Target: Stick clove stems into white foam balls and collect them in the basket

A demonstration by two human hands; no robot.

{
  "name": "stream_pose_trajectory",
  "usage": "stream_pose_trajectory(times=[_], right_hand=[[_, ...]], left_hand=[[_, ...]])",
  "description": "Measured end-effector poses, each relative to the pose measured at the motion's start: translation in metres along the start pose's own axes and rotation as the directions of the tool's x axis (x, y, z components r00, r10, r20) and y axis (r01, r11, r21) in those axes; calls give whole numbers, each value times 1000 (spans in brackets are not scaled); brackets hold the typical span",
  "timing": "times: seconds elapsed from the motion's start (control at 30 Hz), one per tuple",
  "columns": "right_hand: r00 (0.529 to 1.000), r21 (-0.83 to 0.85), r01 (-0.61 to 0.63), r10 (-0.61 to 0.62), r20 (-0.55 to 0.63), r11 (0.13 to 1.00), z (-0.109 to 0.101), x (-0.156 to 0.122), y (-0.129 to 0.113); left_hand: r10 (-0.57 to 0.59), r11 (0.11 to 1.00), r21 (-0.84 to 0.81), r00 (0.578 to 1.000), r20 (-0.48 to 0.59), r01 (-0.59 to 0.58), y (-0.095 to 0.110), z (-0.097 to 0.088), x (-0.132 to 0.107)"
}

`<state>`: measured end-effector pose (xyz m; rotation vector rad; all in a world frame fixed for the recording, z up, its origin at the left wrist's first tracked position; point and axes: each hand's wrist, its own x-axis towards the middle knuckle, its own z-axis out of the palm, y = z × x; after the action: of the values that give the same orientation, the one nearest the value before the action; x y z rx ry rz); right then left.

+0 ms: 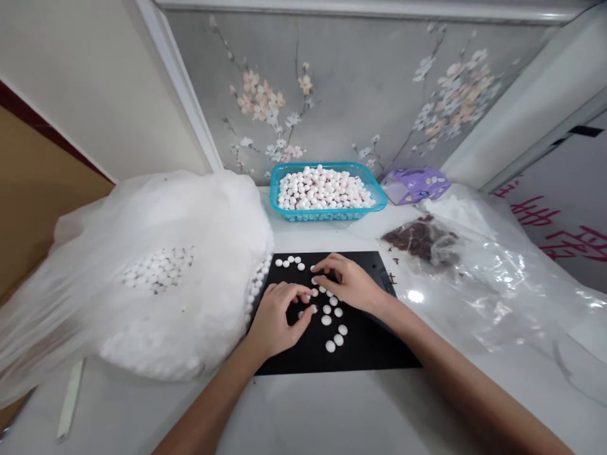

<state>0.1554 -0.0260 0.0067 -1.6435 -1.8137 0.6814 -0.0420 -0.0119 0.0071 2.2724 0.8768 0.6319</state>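
Note:
My left hand (279,319) is over a black mat (294,357), its thumb and index finger apart and bent beside small round white domed pieces (326,320). Facing it, my right hand (351,281) reaches in from the right, index finger and thumb spread near more of these pieces at the mat's upper middle. Its fingertips seem to touch some of them. Several white pieces lie loose on the mat: a cluster at the far left edge, others below the right hand and closer to me. Parts of the group are hidden under the fingers.
A blue plastic basket (327,216) heaped with white pieces stands behind the mat. Left is a large translucent bag (190,303) full of them. On the right lie a clear bag (493,303) with dark brown bits (420,237) and a purple packet (417,184). A patterned panel (341,82) rises behind.

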Motion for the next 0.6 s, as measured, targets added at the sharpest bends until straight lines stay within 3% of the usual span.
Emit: stream_pose_trajectory(times=[0.1, 0.3, 0.43, 0.6], right_hand=[[994, -72, -52, 45, -99, 996, -1, 7, 4], [994, -76, -50, 43, -96, 996, 3, 13, -7], [983, 155, -21, 49, -178, 988, 11, -11, -27], [969, 411, -126, 201, -144, 903, 16, -39, -37]], left_hand=[[-29, 999, -18, 998, -58, 28, -1, -1, 1], [-50, 999, -18, 981, -188, 48, -10, 2, 0], [22, 998, 61, 938, -346, -1, -11, 6, -3], [163, 986, 1, 956, -243, -168, -4, 8, -6]])
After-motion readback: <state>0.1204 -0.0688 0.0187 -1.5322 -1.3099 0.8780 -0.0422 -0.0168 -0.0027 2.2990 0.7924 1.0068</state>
